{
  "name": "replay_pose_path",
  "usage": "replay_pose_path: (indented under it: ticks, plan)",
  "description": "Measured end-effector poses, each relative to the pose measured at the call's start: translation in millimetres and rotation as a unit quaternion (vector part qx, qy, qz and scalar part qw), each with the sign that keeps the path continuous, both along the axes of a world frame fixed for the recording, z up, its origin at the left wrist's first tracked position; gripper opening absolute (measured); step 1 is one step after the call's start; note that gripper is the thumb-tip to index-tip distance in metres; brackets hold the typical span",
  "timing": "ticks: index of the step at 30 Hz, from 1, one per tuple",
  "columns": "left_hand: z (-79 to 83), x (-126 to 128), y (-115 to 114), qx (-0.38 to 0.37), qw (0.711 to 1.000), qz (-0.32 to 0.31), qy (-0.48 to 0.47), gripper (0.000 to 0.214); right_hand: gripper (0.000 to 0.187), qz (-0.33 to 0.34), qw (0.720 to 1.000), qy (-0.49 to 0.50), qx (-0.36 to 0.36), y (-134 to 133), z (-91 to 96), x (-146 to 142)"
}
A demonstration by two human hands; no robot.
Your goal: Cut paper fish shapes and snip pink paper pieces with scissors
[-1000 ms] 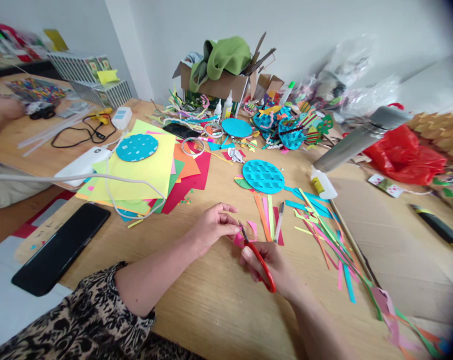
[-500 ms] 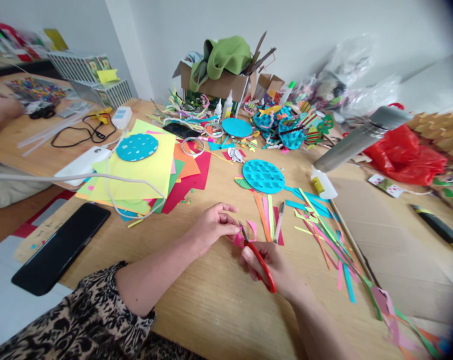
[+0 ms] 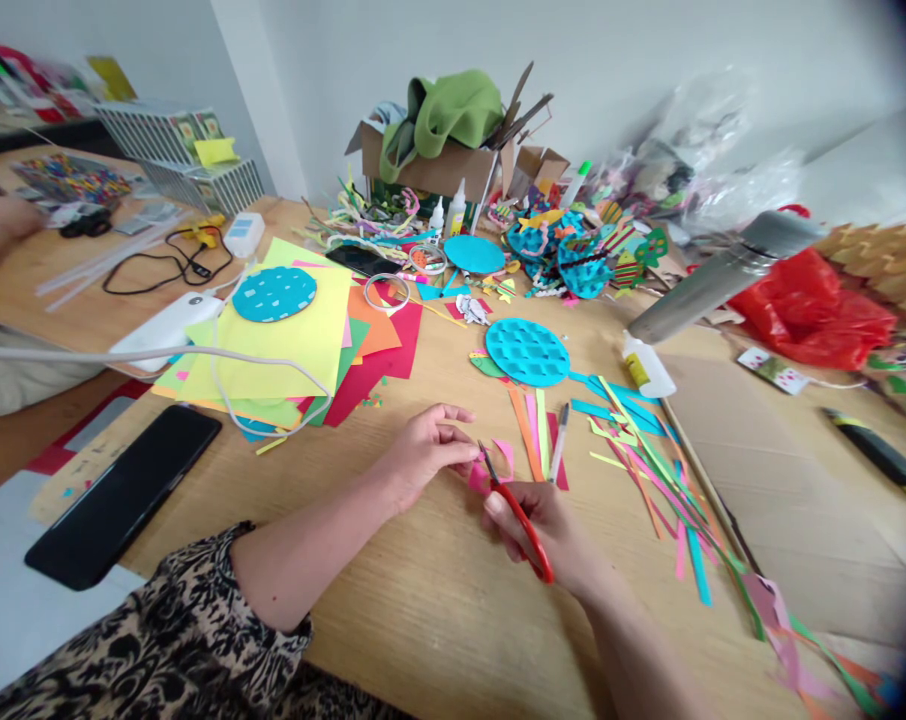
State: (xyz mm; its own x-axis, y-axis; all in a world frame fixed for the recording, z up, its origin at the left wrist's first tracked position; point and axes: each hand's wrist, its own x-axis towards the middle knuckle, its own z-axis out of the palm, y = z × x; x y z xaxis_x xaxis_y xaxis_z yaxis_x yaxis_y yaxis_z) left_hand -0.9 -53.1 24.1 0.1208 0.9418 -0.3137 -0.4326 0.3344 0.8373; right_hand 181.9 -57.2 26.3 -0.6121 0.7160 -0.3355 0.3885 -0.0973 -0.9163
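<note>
Scissors in right hand: red plastic handles, smooth, slightly glossy; blades thin metal, darkish. Pink paper at left hand fingertips: thin, matt. Table under both hands: wood-look top, fine grain, smooth, soft sheen. Left of left hand, phone with glossy black glass-like face; beyond it, yellow sheet, matt paper. Right of right hand, coloured strips, matt paper, then cardboard, dull brown, faintly creased. Ahead of both hands, blue disc, matt, bumpy-looking. Far ahead right, flask, satin grey metal; red bag, crinkled shiny plastic. Left sleeve: soft matt patterned cloth.
</note>
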Motion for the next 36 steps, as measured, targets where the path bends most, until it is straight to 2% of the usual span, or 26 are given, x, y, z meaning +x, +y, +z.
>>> replay_pose_path:
  ticks: [19,36]
  plan:
    - [2.4,0.5,-0.4,0.003,1.0,0.006,0.003,0.046,0.057,0.0,1.0,-0.011,0.008,1.1,-1.1,1.8]
    - [-2.5,-0.4,2.9,-0.019,0.998,0.053,0.005,0.044,0.059,-0.067,0.997,-0.017,-0.026,1.5,7.0,-4.2]
